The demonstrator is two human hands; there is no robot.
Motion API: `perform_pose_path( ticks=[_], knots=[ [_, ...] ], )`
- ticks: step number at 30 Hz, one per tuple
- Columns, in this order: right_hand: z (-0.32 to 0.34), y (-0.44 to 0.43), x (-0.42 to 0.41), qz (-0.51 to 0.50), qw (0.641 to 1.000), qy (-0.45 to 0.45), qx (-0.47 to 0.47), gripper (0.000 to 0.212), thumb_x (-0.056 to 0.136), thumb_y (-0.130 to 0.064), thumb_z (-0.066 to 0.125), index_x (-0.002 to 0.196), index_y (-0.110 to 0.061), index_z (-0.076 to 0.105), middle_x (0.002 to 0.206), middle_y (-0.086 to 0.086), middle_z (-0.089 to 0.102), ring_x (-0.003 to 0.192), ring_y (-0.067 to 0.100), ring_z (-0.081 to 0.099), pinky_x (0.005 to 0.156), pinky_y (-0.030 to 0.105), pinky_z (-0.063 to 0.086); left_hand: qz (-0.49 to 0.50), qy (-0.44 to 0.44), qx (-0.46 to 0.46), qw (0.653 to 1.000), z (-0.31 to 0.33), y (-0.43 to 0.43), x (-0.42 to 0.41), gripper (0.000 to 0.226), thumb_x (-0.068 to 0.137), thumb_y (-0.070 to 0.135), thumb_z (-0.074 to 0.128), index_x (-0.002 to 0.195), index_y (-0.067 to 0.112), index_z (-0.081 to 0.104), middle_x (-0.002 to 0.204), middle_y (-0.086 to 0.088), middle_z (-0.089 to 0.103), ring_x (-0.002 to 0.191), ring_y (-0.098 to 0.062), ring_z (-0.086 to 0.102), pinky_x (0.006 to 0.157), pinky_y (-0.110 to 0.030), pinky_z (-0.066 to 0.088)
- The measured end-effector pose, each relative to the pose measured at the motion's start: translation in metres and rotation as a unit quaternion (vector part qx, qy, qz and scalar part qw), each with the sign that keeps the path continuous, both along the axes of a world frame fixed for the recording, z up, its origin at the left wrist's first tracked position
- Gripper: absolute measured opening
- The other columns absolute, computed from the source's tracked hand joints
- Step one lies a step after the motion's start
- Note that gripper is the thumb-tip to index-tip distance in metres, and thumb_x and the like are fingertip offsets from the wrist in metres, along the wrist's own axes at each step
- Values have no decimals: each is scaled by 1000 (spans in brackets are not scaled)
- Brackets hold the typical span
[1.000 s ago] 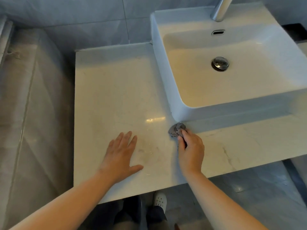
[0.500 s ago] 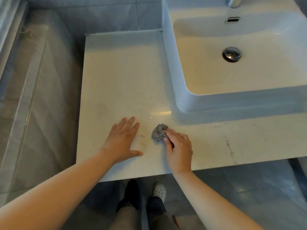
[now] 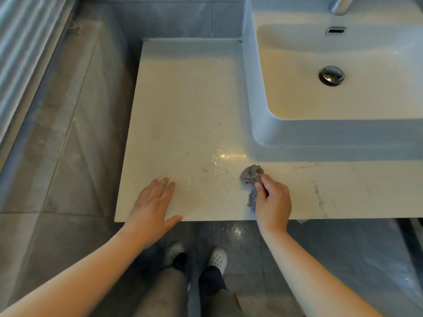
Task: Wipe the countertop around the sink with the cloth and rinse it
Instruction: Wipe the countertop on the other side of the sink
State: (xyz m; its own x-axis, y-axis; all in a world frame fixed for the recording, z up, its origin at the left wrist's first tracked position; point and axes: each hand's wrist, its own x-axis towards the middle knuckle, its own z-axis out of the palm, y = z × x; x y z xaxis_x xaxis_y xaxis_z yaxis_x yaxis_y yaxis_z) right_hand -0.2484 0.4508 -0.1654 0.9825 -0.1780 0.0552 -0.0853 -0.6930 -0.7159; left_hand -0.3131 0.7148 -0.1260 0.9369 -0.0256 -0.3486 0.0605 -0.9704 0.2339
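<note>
Right hand (image 3: 272, 202) grips crumpled grey cloth (image 3: 251, 177) on pale marble tabletop (image 3: 190, 106), near white rectangular ceramic sink (image 3: 256, 106). Left hand (image 3: 152, 204) flat, fingers relaxed.

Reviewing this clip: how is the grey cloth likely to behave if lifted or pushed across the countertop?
The cloth is crumpled into folds in the right hand, so it is probably floppy and would droop if lifted. Wet streaks glint on the countertop, so it may be damp and should slide easily, bunching rather than rolling.
</note>
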Motion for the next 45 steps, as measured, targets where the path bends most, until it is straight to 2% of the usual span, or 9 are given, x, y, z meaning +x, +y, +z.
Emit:
perform_pose_path(
  ticks=[10, 16, 21, 24, 28, 31, 36, 40, 45],
  knots=[
    [-9, 53, -61, 25, 999, -8, 18, 28, 88, -13, 63, 116, -14, 67, 104, -3, 67, 99, 9, 51, 83, 23, 45, -14, 14, 31, 999, -14, 28, -3, 86, 87, 60, 47, 151, 19, 7, 160, -4, -2, 146, -25, -3, 118, -38, 8],
    [4, 70, -84, 92, 987, 72, 109, 25, 87, -11, 65, 108, -23, 70, 95, -14, 66, 98, 7, 59, 83, 5, 42, -29, 8, 43, 999, -20, 33, -4, 88, 86, 64, 44, 151, 18, 7, 160, -3, -4, 146, -26, -3, 117, -42, 10],
    [28, 57, -70, 26, 970, 81, 230, 22, 88, -18, 61, 106, -27, 71, 93, -7, 70, 80, 13, 70, 72, 38, 59, -36, 10, 46, 998, -24, 38, -4, 89, 85, 66, 44, 151, 21, 5, 160, -3, -4, 146, -25, -3, 118, -44, 12],
    [37, 42, -27, -6, 981, 38, 192, 25, 88, -29, 59, 110, -27, 70, 97, -5, 72, 78, 18, 71, 70, 42, 59, -32, 5, 45, 998, -25, 37, -4, 89, 84, 67, 44, 151, 22, 6, 160, -1, -4, 146, -25, -3, 117, -43, 12],
    [35, 29, 37, -10, 996, 3, 85, 26, 91, -16, 61, 115, -11, 68, 104, 0, 72, 92, 9, 64, 79, 18, 47, -30, -5, 33, 999, -26, 37, -3, 90, 83, 65, 49, 151, 21, 12, 160, -3, 2, 146, -26, 1, 116, -45, 14],
    [12, 32, 58, 3, 999, 26, 31, 23, 91, -16, 60, 111, -12, 70, 99, 3, 72, 92, 18, 65, 72, 20, 41, -25, -14, 25, 999, -28, 38, -4, 90, 82, 64, 52, 151, 19, 17, 160, -4, 6, 146, -27, 5, 115, -46, 16],
    [-6, 55, 39, 42, 999, 10, 20, 17, 88, -14, 61, 102, -14, 71, 85, 4, 69, 83, 24, 62, 64, 23, 41, -29, -8, 32, 999, -30, 38, -4, 89, 84, 66, 45, 151, 21, 8, 160, -1, -3, 146, -25, -4, 116, -44, 10],
    [-4, 74, -1, 112, 993, 10, 21, 23, 87, -13, 63, 109, -16, 70, 91, 1, 69, 90, 17, 57, 74, 25, 44, -24, -16, 19, 999, -29, 39, -5, 89, 83, 65, 48, 151, 20, 12, 160, -3, 2, 146, -26, 0, 116, -45, 12],
    [4, 81, -42, 159, 983, 69, 59, 27, 88, -15, 64, 113, -24, 68, 98, -12, 67, 96, 2, 54, 82, 8, 39, -22, -7, 21, 1000, -30, 38, -5, 90, 84, 65, 48, 151, 22, 7, 160, -1, -4, 146, -24, -5, 117, -43, 9]
  ],
)
